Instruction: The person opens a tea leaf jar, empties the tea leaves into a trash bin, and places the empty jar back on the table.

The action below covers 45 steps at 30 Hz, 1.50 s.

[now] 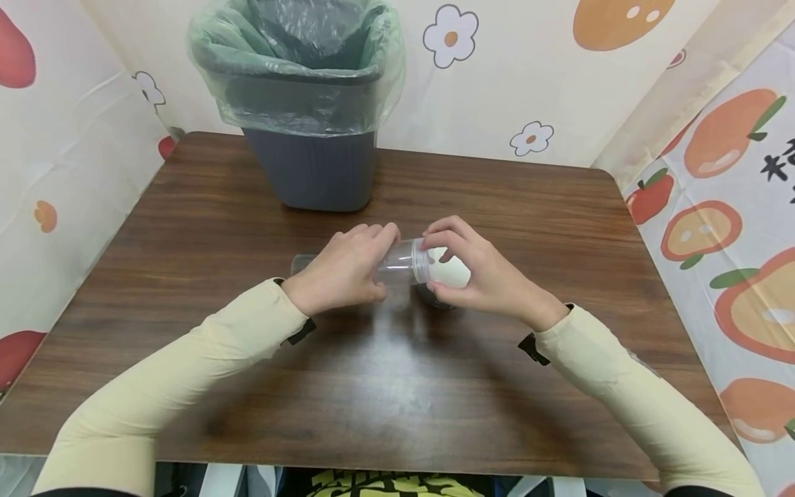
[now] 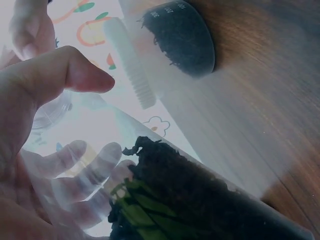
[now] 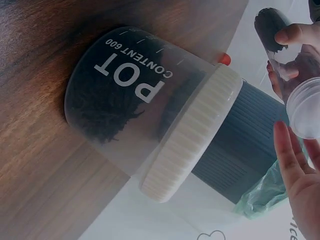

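Observation:
My left hand (image 1: 348, 269) grips a clear plastic jar (image 1: 397, 262) tilted on its side above the table. Dark, dry, leaf-like bits (image 2: 170, 195) lie toward its bottom end, beside my fingers in the left wrist view. At the other end, my right hand (image 1: 484, 266) curves its thumb and fingers around the clear lid (image 1: 421, 261), the fingertips right at its rim. Below the right hand stands a second jar (image 3: 135, 90), marked "POT CONTENT 600", with a ribbed white lid (image 3: 192, 135) and similar dark bits inside. In the head view that hand partly covers it.
A dark grey bin (image 1: 313, 169) lined with a green plastic bag (image 1: 298, 103) stands at the back left of the brown wooden table (image 1: 528, 221). Fruit-and-flower printed sheets (image 1: 484, 96) hang behind the table and along both sides.

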### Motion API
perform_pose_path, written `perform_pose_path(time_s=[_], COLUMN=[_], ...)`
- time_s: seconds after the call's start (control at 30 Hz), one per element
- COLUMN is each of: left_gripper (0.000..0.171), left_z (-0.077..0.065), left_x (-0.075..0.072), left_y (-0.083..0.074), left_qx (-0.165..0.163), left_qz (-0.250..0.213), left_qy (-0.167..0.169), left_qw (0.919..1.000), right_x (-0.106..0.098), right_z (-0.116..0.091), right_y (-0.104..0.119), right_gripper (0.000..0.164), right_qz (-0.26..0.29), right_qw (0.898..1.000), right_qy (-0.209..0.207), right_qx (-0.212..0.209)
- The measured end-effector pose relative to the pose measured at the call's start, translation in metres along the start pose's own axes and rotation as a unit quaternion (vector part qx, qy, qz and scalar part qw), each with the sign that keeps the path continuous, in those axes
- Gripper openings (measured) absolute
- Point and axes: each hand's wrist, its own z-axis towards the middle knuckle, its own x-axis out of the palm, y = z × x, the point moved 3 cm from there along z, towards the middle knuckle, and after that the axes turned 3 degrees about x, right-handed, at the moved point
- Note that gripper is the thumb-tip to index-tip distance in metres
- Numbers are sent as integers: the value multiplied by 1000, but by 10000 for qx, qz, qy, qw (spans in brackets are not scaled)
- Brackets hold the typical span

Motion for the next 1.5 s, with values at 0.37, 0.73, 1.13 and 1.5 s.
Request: perform_pose_path(time_s=[0.37,0.73,1.13,1.5], left_gripper=[56,53,50,54], left_z=[4,3,1,0], left_x=[2,1,3,5], left_y=[1,-2,-1,-3], left_qx=[116,65,68,32], left_qz=[-213,-151,-103,-8], left_qy=[25,56,215,258], left_qw=[9997,9998,9997,9997], right_x=[-4,-4,0,3], right_z=[0,1,-1,-2], right_y=[1,0,1,3], right_gripper=[59,46,53,66], right_qz=[203,-12,-127,-468], right_qw=[9991,9876,9970,9779], right_qy=[-52,378,606,700], right_qx=[370,1526,470,1915])
